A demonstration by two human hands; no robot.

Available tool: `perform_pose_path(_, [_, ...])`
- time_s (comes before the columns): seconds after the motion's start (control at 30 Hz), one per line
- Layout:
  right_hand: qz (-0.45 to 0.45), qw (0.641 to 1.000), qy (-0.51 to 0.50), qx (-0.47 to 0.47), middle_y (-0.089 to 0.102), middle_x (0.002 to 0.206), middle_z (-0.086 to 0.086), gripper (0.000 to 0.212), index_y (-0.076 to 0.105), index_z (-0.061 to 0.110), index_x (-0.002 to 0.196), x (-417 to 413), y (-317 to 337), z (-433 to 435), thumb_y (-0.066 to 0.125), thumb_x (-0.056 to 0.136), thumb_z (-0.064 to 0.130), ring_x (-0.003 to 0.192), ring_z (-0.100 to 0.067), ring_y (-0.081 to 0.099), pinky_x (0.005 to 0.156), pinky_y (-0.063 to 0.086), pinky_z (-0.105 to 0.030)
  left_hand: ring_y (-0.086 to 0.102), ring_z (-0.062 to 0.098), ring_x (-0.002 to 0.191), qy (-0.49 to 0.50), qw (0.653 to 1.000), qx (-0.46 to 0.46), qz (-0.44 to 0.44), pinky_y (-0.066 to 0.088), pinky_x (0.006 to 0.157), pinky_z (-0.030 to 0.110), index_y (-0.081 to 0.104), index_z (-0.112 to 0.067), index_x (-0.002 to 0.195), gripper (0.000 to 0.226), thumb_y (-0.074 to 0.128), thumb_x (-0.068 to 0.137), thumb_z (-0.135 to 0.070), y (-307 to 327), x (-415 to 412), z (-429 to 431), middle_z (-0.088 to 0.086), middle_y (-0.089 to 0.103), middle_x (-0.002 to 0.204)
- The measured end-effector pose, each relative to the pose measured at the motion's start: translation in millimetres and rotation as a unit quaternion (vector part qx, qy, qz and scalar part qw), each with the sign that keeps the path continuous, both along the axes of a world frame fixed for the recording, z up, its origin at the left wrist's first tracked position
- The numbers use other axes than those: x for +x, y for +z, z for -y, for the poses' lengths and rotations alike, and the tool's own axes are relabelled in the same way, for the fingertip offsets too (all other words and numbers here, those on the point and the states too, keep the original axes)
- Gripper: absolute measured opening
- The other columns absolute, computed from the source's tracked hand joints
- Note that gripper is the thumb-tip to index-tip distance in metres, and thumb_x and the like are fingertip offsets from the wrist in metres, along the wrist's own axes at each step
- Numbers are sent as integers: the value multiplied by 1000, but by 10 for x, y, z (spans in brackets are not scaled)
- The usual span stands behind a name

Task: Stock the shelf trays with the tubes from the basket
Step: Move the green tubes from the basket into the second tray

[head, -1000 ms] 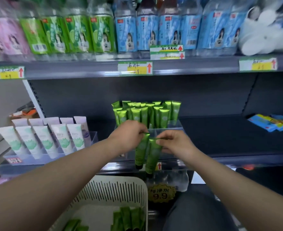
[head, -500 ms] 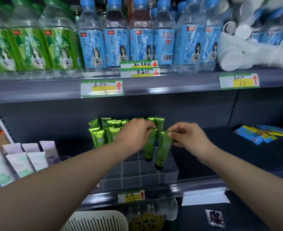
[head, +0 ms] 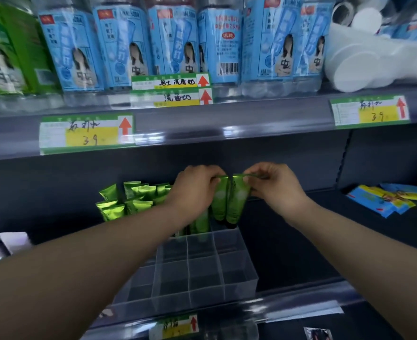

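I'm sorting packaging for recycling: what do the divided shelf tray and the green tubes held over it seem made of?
Divided tray: apparently clear rigid plastic, perhaps acrylic; the dark shelf shows through its thin, straight walls, whose edges catch light. Green tubes: probably soft plastic or foil laminate, glossy metallic finish; flat crimped ends and bright sheen suggest it.

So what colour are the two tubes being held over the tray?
Metallic green tubes, each with a pale round mark; clearest in the head view.

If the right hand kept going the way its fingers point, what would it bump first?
Likely the left tube, held by the left hand, beside the right tube the right hand pinches; depth unclear.
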State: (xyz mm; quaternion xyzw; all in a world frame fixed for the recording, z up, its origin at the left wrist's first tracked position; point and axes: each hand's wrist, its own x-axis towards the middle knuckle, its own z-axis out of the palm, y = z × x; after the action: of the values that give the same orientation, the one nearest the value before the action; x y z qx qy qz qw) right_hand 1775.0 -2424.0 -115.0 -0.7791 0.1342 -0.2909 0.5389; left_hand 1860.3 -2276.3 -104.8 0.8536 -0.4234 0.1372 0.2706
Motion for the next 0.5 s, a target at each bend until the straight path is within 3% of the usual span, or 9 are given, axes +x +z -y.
perform_pose_path(0.3, [-28,999,6,-29,63,68,4,30,65,25,64,317,-224,138,63,86,5,73,-17,62,84,56,-46,63,17,104,13,999,-3,-36,46,93,27,70,-19,108,28,51,91,-9,-177,331,188,-2,70,112])
perform_pose_path(0.5, [-51,998,30,-23,62,71,5,29,65,26,69,481,-389,157,61,88,5,80,-16,62,89,54,-44,60,19,111,22,998,34,-51,44,96,24,67,-17,117,31,49,93,-9,-341,469,224,2,66,121])
